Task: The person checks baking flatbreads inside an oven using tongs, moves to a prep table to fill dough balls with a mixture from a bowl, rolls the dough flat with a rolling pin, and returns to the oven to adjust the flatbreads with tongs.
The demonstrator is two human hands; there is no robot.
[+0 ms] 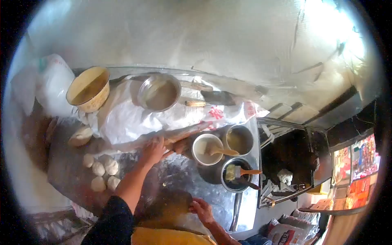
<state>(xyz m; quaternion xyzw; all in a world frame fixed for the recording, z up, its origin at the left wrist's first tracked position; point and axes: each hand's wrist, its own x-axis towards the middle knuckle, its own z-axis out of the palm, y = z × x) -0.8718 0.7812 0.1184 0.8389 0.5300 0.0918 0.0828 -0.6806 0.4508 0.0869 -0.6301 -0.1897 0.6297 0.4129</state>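
Note:
My left hand (pixel 152 152) reaches across the floured metal worktop (pixel 208 192). Its fingers are closed round a slim wooden rolling pin (pixel 167 154), whose end sticks out on the right. Just behind lies a thicker, long wooden roller (pixel 188 132). Near the front edge, my right hand (pixel 201 210) has its fingers curled in a pinch beside a dark brownish patch (pixel 167 204); what it holds, if anything, is too blurred to name. Several pale dough balls (pixel 98 168) sit left of my left forearm, with a larger dough lump (pixel 81 136) behind them.
To the right stand a white pot (pixel 207 158) with a wooden-handled tool, a metal pot (pixel 239 141), and a dark bowl (pixel 228 185) with a brush (pixel 239 172). Behind are a metal bowl (pixel 160 93), a yellow basin (pixel 89 90), a cleaver (pixel 218 97) and white sacks (pixel 126 122).

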